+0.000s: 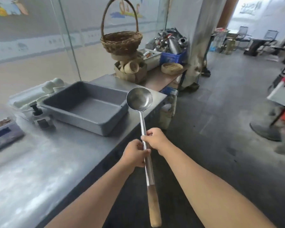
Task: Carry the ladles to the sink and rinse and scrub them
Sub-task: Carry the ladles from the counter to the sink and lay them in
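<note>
A long steel ladle [139, 98] with a wooden grip at its near end stands almost upright in front of me, its round bowl facing me above the counter's edge. My left hand [135, 153] is closed around the metal shaft from the left. My right hand [155, 139] grips the same shaft just above it from the right. The wooden end hangs free below both hands. No sink is in view.
A steel counter [39, 162] runs along my left with an empty grey tub [87, 105], a small dark bottle [38, 111] and white cups [53, 85]. Farther back stand a wicker basket [121, 40] and a blue crate [173, 57] of metalware. Grey floor [220, 129] opens to the right.
</note>
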Demonstrator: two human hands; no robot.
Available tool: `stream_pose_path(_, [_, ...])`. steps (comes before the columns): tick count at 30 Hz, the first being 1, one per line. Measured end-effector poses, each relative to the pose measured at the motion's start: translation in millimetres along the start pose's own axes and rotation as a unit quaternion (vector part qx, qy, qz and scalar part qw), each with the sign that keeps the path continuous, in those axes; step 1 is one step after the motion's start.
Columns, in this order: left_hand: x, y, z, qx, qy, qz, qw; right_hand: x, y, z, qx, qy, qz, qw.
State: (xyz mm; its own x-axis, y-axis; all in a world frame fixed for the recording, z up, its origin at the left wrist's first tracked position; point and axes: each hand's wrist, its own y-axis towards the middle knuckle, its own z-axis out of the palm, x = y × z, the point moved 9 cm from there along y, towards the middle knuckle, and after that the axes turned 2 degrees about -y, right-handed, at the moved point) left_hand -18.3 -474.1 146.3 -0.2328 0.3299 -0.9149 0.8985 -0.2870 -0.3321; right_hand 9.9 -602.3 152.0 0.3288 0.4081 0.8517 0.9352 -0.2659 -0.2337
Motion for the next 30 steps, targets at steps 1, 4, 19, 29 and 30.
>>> stream_pose_path(1, [-6.8,-6.2,34.7,0.034,0.013,0.007,0.999,-23.2,-16.0,-33.6,-0.03,0.005,0.018,0.999])
stream_pose_path(4, [-28.4,-30.8,152.2,0.15,0.061,0.029,0.986,-103.6,-77.1,-140.3,-0.137,0.04,0.085,0.986])
stream_pose_path(19, [-22.3,-275.7,614.3,0.641,0.258,0.089,0.717,-380.1,-477.3,-397.8,-0.583,0.238,0.327,0.705])
stream_pose_path(29, [21.5,-488.0,692.5,0.789,0.302,0.17,0.508,-419.6,-718.1,-366.2,-0.741,0.249,0.406,0.473])
stream_pose_path(30, [26.4,-506.7,696.7,0.799,0.299,0.173,0.492,-422.2,-736.9,-361.4,-0.751,0.245,0.411,0.455])
